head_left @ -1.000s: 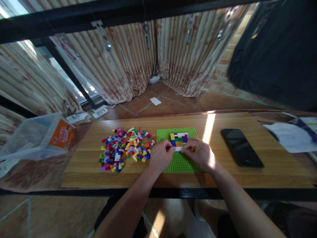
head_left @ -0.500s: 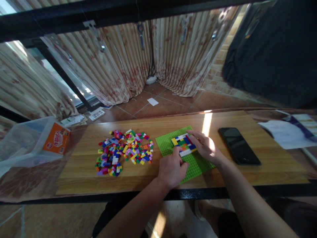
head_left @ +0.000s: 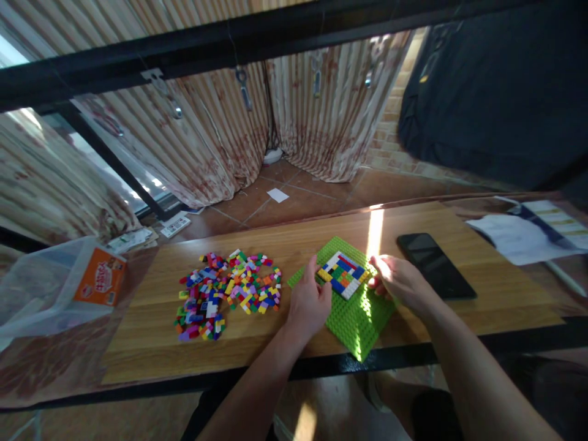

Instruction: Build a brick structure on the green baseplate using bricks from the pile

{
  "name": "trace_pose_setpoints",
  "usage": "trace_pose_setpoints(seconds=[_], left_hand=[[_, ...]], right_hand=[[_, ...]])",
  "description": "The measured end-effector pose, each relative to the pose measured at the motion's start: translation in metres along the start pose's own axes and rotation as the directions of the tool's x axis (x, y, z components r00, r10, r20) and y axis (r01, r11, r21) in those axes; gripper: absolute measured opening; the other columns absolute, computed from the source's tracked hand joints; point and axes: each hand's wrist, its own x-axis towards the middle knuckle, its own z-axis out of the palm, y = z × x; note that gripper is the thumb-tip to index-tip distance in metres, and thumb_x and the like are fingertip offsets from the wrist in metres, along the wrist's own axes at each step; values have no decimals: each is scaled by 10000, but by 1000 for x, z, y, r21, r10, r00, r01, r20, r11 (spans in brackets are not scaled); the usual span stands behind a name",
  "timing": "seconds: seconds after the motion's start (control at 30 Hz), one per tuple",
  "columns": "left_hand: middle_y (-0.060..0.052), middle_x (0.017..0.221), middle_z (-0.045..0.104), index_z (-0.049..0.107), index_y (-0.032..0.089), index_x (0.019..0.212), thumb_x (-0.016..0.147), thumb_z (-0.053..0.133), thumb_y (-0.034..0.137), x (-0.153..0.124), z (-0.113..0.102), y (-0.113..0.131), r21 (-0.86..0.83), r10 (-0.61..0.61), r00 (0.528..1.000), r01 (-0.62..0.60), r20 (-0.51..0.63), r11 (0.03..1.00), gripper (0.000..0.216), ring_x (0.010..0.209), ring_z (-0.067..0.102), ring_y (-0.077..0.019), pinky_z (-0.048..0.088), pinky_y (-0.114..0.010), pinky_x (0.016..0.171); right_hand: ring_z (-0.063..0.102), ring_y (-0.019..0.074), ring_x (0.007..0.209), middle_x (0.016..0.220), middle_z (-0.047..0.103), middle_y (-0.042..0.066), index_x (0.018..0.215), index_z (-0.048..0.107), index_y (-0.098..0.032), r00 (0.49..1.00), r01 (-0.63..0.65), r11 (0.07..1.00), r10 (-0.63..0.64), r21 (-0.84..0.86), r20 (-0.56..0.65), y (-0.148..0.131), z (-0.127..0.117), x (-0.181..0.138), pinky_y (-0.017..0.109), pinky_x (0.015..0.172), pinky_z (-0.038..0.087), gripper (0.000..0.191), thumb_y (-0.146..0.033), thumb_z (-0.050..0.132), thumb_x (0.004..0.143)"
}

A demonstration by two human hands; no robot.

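Note:
A flat panel of coloured toy bricks (head_left: 343,274), with white, blue and yellow edges and a mixed centre, sits on the green studded baseplate (head_left: 362,321). My left hand (head_left: 310,300) is at the panel's left corner, thumb and index finger apart on either side of it; whether they press on it cannot be made out. By the right corner, my right hand (head_left: 399,282) has its fingers curled together over the baseplate. Anything small between those fingertips is hidden. Sunlight falls across the baseplate and the right fingers.
Loose bricks (head_left: 250,282) lie heaped on the wooden board (head_left: 151,324) to the left. A black phone (head_left: 436,266) rests right of my right hand. Beyond the board's left end stands a clear plastic bin (head_left: 50,282) with an orange label. White paper (head_left: 509,239) lies far right.
The baseplate and brick panel have turned, with a baseplate corner now towards me. My left hand's thumb and finger have spread; my right hand has drawn back from the panel's top and curled.

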Motion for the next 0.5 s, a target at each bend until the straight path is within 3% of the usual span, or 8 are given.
trace_pose_setpoints(seconds=[0.07,0.17,0.3,0.5], left_hand=[[-135,1284,607,314,180,1437,841,532,178,0,1,0,23,-6,998,4,57,1000,635,766,635,-146,516,-314,767],[-104,1167,674,393,170,1392,848,528,192,-6,3,1,63,-50,999,49,16,997,561,802,650,-165,514,-321,780],[-52,1017,711,448,177,1339,856,516,196,-11,4,0,47,-93,996,93,-9,995,488,759,650,-149,515,-306,763],[-95,1236,650,400,169,1378,823,492,116,-8,5,-3,20,-46,999,46,-1,999,566,782,652,-139,526,-313,792]], right_hand=[[644,204,460,565,677,45,993,664,-191,1000,5,997,-4,71,-6,-3,7,-2,275,396,452,359,-481,481,888],[676,230,534,604,694,66,1168,611,-146,997,41,993,-34,115,-67,-9,11,-3,298,458,500,437,-456,522,872],[688,235,613,673,711,96,1064,660,-137,978,195,978,-187,80,-97,-15,8,-5,301,524,517,420,-482,525,868],[656,217,572,637,686,67,893,675,-171,973,218,976,-217,5,-82,-20,11,-13,299,509,493,425,-542,467,881]])
